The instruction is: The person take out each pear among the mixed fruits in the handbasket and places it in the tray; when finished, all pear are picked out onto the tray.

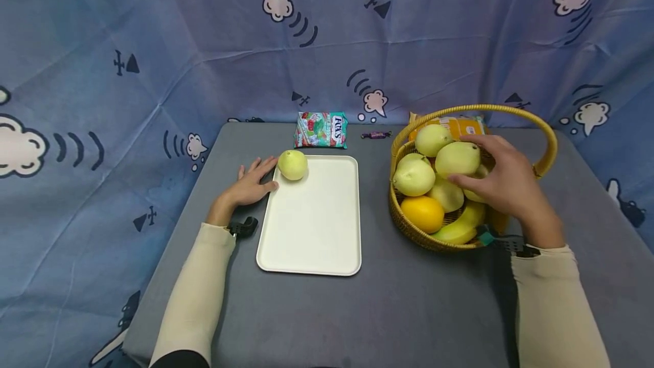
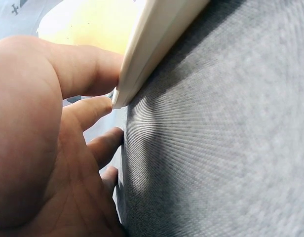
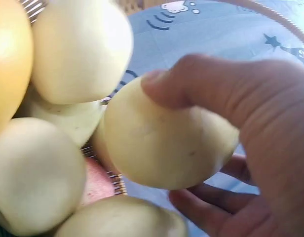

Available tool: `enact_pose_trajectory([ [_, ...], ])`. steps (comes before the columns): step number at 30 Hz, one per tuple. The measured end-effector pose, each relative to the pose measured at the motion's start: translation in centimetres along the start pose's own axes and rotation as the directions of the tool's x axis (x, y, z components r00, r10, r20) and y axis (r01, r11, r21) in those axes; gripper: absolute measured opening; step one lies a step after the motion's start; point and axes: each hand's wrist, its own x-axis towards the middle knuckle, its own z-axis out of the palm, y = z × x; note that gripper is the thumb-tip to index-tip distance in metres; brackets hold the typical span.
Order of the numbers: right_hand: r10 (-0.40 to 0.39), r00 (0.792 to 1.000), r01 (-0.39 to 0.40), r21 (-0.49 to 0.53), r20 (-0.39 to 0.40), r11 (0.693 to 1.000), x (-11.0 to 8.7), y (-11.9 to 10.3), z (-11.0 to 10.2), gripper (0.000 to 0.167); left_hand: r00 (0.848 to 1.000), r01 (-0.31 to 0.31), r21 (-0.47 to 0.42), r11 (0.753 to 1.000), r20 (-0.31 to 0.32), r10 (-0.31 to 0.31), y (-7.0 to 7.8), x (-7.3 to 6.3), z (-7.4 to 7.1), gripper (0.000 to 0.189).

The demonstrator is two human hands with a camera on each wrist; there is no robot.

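Note:
My right hand point(image 1: 511, 178) grips a pale green pear point(image 1: 457, 159) above the basket's fruit. In the right wrist view, the thumb lies over this pear point(image 3: 164, 136) and the fingers reach beneath. The woven basket point(image 1: 409, 236) holds more pale pears point(image 1: 414, 176), an orange point(image 1: 422, 213) and a banana point(image 1: 462, 226). A patch of reddish fruit point(image 3: 96, 183) shows among them in the right wrist view. My left hand point(image 1: 248, 182), fingers spread, touches the left edge of a white tray point(image 1: 311, 226). One pear point(image 1: 293, 164) sits in the tray's far left corner.
A Fox's candy bag point(image 1: 321, 129) lies behind the tray. To its right is a small purple wrapped candy point(image 1: 376, 135). An orange packet point(image 1: 460, 126) lies behind the basket, whose tall handle point(image 1: 549, 146) arches overhead. A patterned blue cloth point(image 1: 327, 72) hangs behind the grey table point(image 1: 409, 311).

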Motion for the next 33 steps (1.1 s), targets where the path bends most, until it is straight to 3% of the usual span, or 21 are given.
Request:
enact_pose_trajectory([
  [4, -0.015, 0.999, 0.020, 0.090, -0.048, 0.996, -0.5, -0.7, -0.7, 0.081, 1.000, -0.004, -0.002, 1.000, -0.003, 0.004, 0.0, 0.0, 0.0, 0.074],
  [12, -0.130, 0.984, 0.158, 0.245, -0.125, 0.957, -1.4, -2.8, -1.5, 0.085, 1.000, -0.022, -0.009, 1.000, 0.001, 0.022, -0.2, 0.3, -0.2, 0.074],
  [24, -0.265, 0.961, 0.275, 0.287, -0.074, 0.918, -1.4, -6.7, -0.1, 0.091, 1.000, -0.024, 0.003, 1.000, 0.005, 0.024, -0.6, 0.3, -0.2, 0.074],
  [33, -0.314, 0.949, 0.295, 0.440, -0.032, 0.848, 0.4, -10.1, 2.8, 0.087, 0.999, -0.053, -0.028, 0.998, -0.010, 0.052, -2.0, 1.0, 0.4, 0.076],
])
